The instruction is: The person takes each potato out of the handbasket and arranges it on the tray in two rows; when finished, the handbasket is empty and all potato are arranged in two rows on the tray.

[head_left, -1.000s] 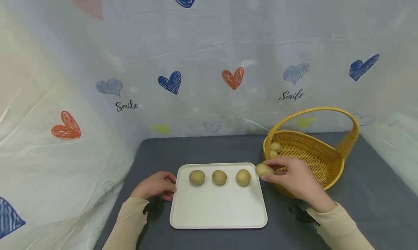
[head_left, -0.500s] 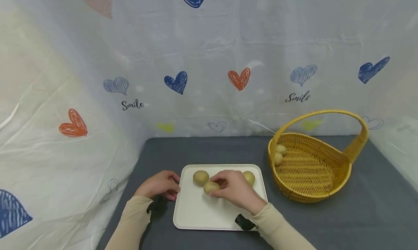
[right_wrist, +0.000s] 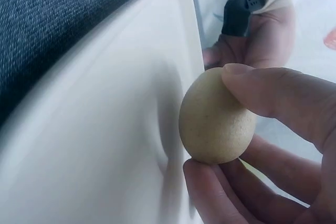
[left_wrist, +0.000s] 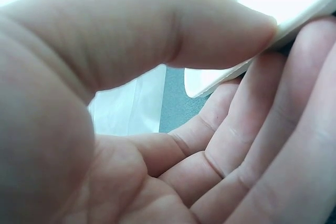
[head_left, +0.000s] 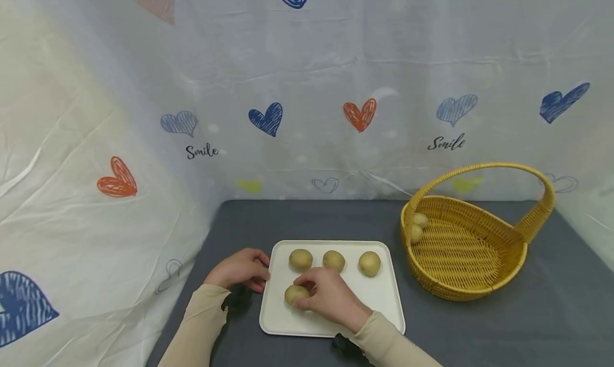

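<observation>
My right hand [head_left: 331, 299] pinches a small round potato [head_left: 296, 294] over the left part of the white tray [head_left: 355, 309]. In the right wrist view, thumb and fingertips hold this potato [right_wrist: 212, 116] from opposite sides, close over the tray surface. Three more potatoes sit in a row along the tray's far side: a left one [head_left: 300, 260], a middle one [head_left: 333, 260] partly behind my right hand, and a right one [head_left: 370, 263]. At the tray's left edge, my left hand [head_left: 242, 270] grips the rim, thumb on top and fingers against the outside and underneath.
A yellow wicker basket [head_left: 472, 260] with a tall arched handle stands right of the tray. Two potatoes [head_left: 416, 233] lie against its left wall. Dark grey cloth [head_left: 307, 218] covers the table, and a heart-printed curtain [head_left: 307, 63] hangs behind.
My right hand has carried the potato from beside the basket leftward over the tray, then nearer the front, below the left potato. My left hand stays at the tray's edge.
</observation>
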